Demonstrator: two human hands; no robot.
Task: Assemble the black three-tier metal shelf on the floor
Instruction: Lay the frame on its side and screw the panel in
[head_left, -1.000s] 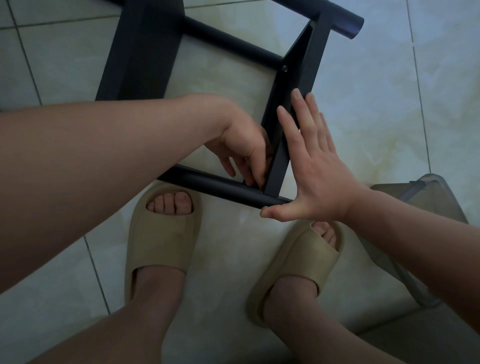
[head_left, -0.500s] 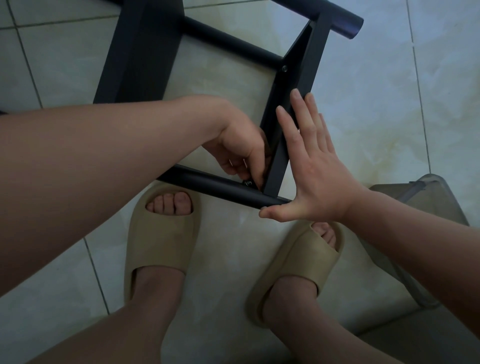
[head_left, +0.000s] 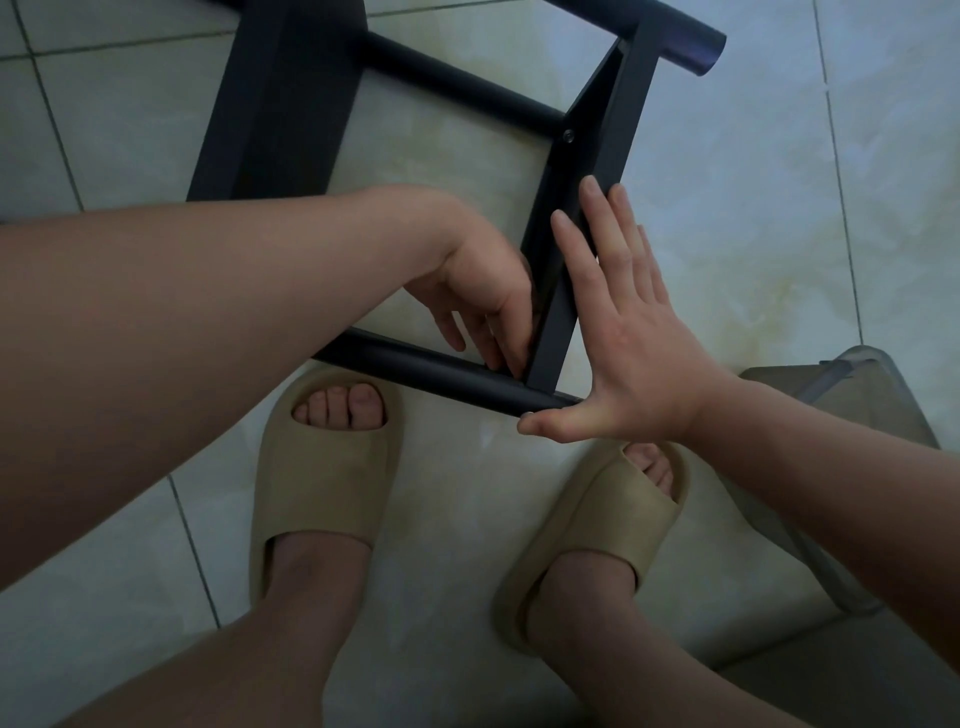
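A: Two hands on one corner, mid-frame! The black shelf (head_left: 270, 104) lies on the tiled floor (head_left: 753, 182), running up to the top edge. The right hand (head_left: 634, 353) is spread flat, with straight fingers against the outer face of the end panel (head_left: 597, 130) and the thumb tucked by the end of the lower tube (head_left: 415, 366).

B: That's a brace, I'd say, keeping panel and tube square.

A: The left hand (head_left: 483, 296) reaches inside that corner, fingertips curled down at the joint.

B: Possibly on a fastener, but the fingers hide it, so I can't tell what it holds. The upper joint's screw (head_left: 569, 136) looks seated, so this lower corner seems next.
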